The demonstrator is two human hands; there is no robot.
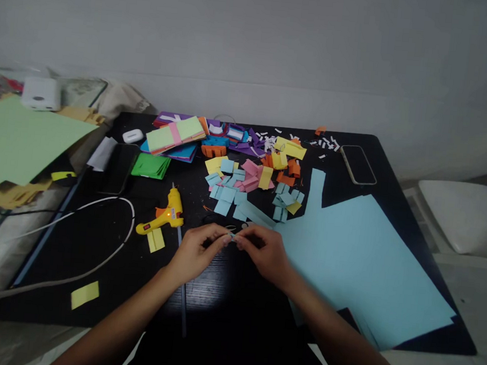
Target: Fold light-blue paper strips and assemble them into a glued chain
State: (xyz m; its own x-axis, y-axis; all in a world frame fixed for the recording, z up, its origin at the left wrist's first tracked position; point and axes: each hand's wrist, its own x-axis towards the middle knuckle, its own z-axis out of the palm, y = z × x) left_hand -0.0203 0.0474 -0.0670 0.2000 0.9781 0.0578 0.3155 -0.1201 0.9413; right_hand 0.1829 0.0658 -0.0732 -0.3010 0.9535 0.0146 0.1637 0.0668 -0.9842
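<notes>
Forearms [131,318] come in low over the black table [86,242]. Left hand [196,252] and right hand [268,256] are nearly fingertip to fingertip, each thumb and finger closed on one tiny light-blue piece [232,236] — mostly hidden, near side of the blue paper pile [227,195]. I'd pinch lightly, square the edges, then press evenly — and mind the glue gun [168,215] by the left hand.

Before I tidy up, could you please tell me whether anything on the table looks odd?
Yes: white scraps lie strewn near the far edge of the table, as if spilled, and the yellow glue gun lies on its side, its light glowing.
</notes>
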